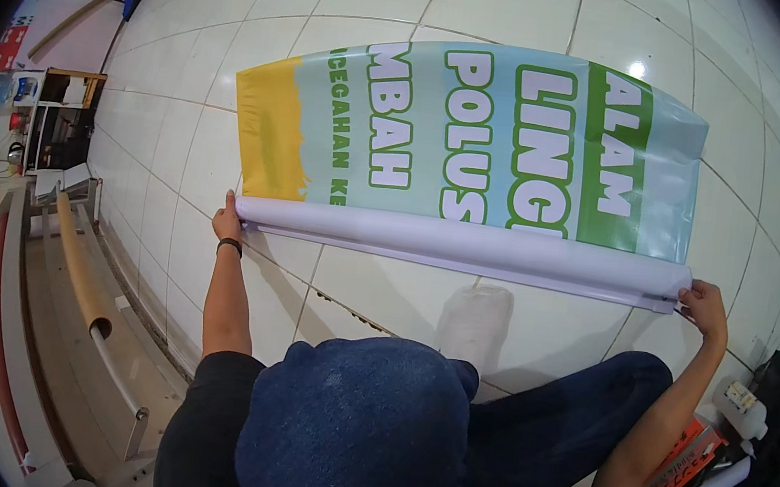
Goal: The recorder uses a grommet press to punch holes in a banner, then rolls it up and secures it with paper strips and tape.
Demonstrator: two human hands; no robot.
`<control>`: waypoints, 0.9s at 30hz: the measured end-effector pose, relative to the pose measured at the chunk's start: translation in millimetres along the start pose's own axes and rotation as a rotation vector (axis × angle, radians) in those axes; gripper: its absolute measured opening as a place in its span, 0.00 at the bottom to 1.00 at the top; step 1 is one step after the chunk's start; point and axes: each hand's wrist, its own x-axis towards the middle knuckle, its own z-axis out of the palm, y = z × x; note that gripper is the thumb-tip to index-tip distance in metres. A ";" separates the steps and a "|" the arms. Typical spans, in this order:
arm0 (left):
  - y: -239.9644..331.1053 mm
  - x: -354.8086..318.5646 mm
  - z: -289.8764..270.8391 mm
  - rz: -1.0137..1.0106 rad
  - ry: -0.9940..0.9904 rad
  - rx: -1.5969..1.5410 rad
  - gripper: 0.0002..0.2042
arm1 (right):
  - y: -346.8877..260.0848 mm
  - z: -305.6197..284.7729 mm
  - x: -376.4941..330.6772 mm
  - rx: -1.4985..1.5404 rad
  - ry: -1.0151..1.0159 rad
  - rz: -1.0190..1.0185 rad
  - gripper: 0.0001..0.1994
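A printed banner (498, 140) lies spread on the tiled floor, its near part rolled up with the white back outward. Large white letters on green and blue and a yellow end strip show on its face. The white roll (458, 240) runs from left to right in front of me. At its left end my left hand (228, 218), below which sits a black wristband, is closed on the edge. My right hand (705, 308) pinches the roll's right end. Along the near side of the roll runs a second narrow white edge.
White floor tiles (326, 299) surround the banner. At left, a cardboard tube (81, 256) lies along a long frame (9, 296), with shelves (62, 124) beyond. A pale bottle (742, 411) and a red box (688, 460) stand at lower right. Dark blue fabric (355, 427) hides the lower middle.
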 end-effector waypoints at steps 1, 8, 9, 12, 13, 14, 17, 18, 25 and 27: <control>2.1 2.8 4.2 -0.023 0.052 0.067 0.34 | 1.1 0.0 2.1 -0.027 -0.015 0.027 0.08; 45.5 37.0 24.2 -0.063 0.045 0.460 0.38 | -5.4 9.0 26.2 -0.245 0.401 -0.092 0.27; 45.5 39.1 26.0 -0.127 -0.009 0.313 0.35 | -5.6 13.9 28.8 -0.322 0.494 -0.157 0.30; 33.8 38.5 38.6 -0.136 0.022 -0.337 0.26 | -4.8 21.7 30.0 0.456 0.452 -0.053 0.25; 29.3 38.2 42.3 -0.107 -0.063 -0.357 0.26 | -4.0 21.6 27.9 0.438 0.468 -0.023 0.25; 26.0 37.9 42.0 -0.047 -0.063 -0.377 0.23 | -3.5 21.5 24.6 0.365 0.344 -0.104 0.22; 27.5 40.2 28.0 0.006 -0.041 -0.348 0.20 | -6.8 13.9 16.2 0.266 0.198 -0.236 0.17; 30.7 41.2 15.4 -0.008 -0.110 0.008 0.21 | -8.4 11.7 14.9 0.189 0.171 -0.165 0.17; 38.0 43.3 0.2 -0.147 -0.335 -0.272 0.28 | -27.6 13.0 26.2 0.163 0.459 -0.086 0.20; 36.5 48.2 9.4 -0.067 -0.417 0.048 0.29 | -29.1 12.2 26.0 0.277 0.278 -0.196 0.20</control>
